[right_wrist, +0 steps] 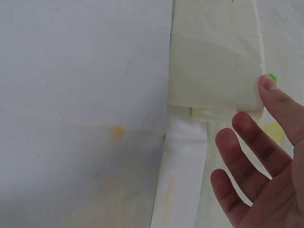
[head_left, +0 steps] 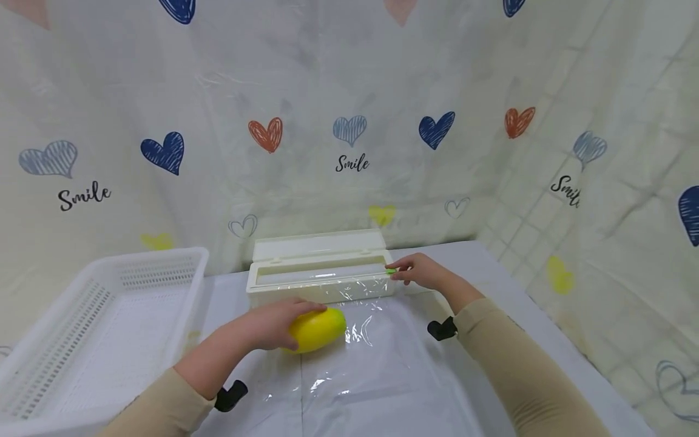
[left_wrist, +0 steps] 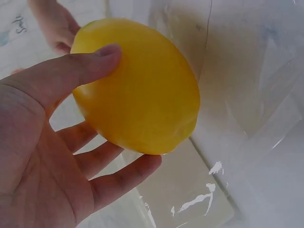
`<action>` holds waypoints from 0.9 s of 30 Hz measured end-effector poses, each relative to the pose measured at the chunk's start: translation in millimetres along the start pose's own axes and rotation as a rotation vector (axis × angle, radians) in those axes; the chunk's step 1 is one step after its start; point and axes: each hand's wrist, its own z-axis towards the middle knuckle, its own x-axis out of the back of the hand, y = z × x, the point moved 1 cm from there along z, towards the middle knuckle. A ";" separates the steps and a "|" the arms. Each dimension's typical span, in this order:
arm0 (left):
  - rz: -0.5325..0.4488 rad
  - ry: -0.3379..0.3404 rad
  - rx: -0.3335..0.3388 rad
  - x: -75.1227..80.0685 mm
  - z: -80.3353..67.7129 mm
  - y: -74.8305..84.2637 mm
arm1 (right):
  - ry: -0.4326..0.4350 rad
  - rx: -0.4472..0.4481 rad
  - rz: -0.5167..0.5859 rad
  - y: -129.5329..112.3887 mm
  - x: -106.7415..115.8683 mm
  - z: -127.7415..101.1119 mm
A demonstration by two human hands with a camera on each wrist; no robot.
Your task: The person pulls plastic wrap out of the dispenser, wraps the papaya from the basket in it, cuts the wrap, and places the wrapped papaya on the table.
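My left hand [head_left: 273, 325] grips a smooth yellow mango-like fruit [head_left: 318, 329] on a sheet of clear cling film [head_left: 377, 364] pulled out over the table. In the left wrist view the thumb [left_wrist: 80, 66] lies over the fruit [left_wrist: 142, 90] and the fingers curl under it. Behind it stands a cream cling film dispenser box [head_left: 322, 273] with its lid up. My right hand [head_left: 417, 273] reaches to the box's right end with straight fingers. Its index fingertip [right_wrist: 268, 83] touches the small green slider [right_wrist: 272, 76] on the box [right_wrist: 216, 61].
A large white perforated basket [head_left: 164, 273] stands at the left on the white table [head_left: 480, 261]. A heart-patterned curtain closes the back and right side. Black wrist mounts [head_left: 442, 328] sit on both forearms.
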 end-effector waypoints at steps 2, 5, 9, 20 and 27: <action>-0.002 0.011 0.009 -3.7 4.0 0.1 | 0.002 -0.002 -0.004 -2.0 0.2 -0.4; 0.005 0.034 0.010 -8.9 8.6 -0.1 | 0.004 -0.001 -0.009 -4.1 0.0 0.2; 0.012 0.049 0.017 -15.6 11.2 -1.3 | 0.002 -0.001 -0.009 -5.7 -0.9 1.8; -0.046 0.098 0.006 -25.9 7.6 -6.8 | -0.008 -0.043 -0.006 -2.3 -1.4 1.6; -0.074 0.115 -0.031 -27.5 6.1 -6.4 | -0.029 -0.054 -0.027 -0.5 -1.0 0.6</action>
